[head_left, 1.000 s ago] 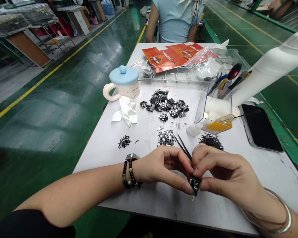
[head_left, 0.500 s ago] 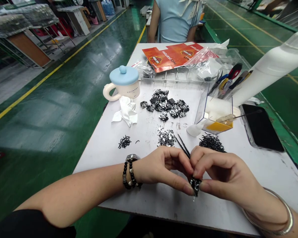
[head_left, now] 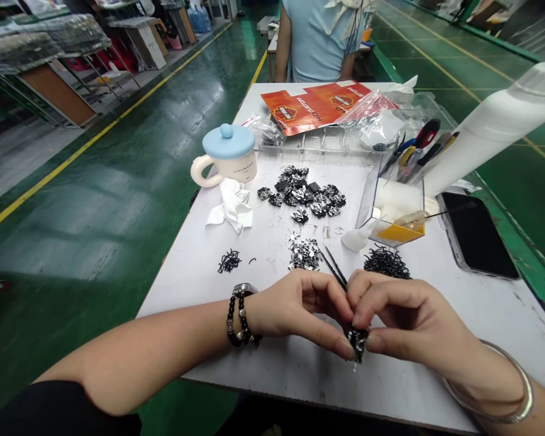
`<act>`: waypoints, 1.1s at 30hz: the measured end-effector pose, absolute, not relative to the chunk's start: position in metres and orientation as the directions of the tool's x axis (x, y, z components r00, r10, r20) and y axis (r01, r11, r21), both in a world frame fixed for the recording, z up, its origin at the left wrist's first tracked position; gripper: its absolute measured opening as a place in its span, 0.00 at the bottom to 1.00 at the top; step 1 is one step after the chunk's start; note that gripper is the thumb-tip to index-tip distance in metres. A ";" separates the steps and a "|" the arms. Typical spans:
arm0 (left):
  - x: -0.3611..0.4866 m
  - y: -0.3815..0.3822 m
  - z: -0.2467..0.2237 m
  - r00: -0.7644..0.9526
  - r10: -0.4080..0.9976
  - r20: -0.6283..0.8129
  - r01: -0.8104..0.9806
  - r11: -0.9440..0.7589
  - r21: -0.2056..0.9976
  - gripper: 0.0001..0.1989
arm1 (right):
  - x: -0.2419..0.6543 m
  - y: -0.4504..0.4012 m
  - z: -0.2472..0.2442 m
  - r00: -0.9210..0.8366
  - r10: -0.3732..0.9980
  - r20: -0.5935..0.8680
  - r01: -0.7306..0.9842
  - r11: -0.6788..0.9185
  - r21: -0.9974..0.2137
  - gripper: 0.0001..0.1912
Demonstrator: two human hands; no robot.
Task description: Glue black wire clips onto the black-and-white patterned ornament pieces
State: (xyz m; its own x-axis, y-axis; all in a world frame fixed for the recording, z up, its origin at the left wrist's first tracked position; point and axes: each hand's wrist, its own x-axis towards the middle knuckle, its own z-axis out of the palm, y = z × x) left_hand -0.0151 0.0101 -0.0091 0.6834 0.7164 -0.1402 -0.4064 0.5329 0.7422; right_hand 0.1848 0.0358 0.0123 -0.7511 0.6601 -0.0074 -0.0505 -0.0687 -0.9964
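A small black-and-silver metal piece (head_left: pixel 358 342) is pinched between the fingertips of my left hand (head_left: pixel 300 315) and my right hand (head_left: pixel 404 321), above the front of the white table (head_left: pixel 263 363). My fingers hide most of it. Thin black tweezers (head_left: pixel 332 267) run up and away from my right fingers, their grip end hidden. Beyond my hands lie a scatter of silver pieces (head_left: pixel 304 254) and a heap of curly black bits (head_left: pixel 386 263). A smaller black heap (head_left: pixel 229 261) sits left of them, and a pile of black-and-silver pieces (head_left: pixel 302 197) lies further back.
A blue-lidded white mug (head_left: pixel 227 151) and a white cloth (head_left: pixel 231 206) stand at the left. A clear box of tools (head_left: pixel 397 194), a white bottle (head_left: pixel 495 130) and a phone (head_left: pixel 475 236) occupy the right. Orange printed cards (head_left: pixel 313 108) lie at the back, near a seated person (head_left: pixel 320 42).
My hands have hardly moved and still pinch the piece. The view has shifted slightly, so the table sits a little differently in the frame.
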 end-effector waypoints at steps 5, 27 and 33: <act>-0.016 0.011 -0.009 0.734 0.649 -0.199 -0.320 0.589 0.742 0.15 | 0.187 0.039 0.014 -0.829 0.558 -0.048 0.008 -0.075 -0.997 0.07; -0.016 0.010 -0.009 0.762 0.614 -0.205 -0.277 0.595 0.754 0.14 | 0.189 0.039 0.015 -0.866 0.500 0.023 0.040 0.115 -0.993 0.09; -0.013 0.007 -0.012 0.777 0.612 -0.146 -0.397 0.657 0.641 0.13 | 0.186 0.041 0.013 -0.847 0.524 0.091 0.010 0.187 -0.982 0.10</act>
State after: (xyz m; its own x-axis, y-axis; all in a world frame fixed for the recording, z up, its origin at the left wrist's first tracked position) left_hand -0.0126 0.0067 -0.0118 0.7774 0.6119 -0.1458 -0.3967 0.6569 0.6412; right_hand 0.1861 0.0407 0.0127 -0.8469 0.5239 0.0912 0.0096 0.1865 -0.9824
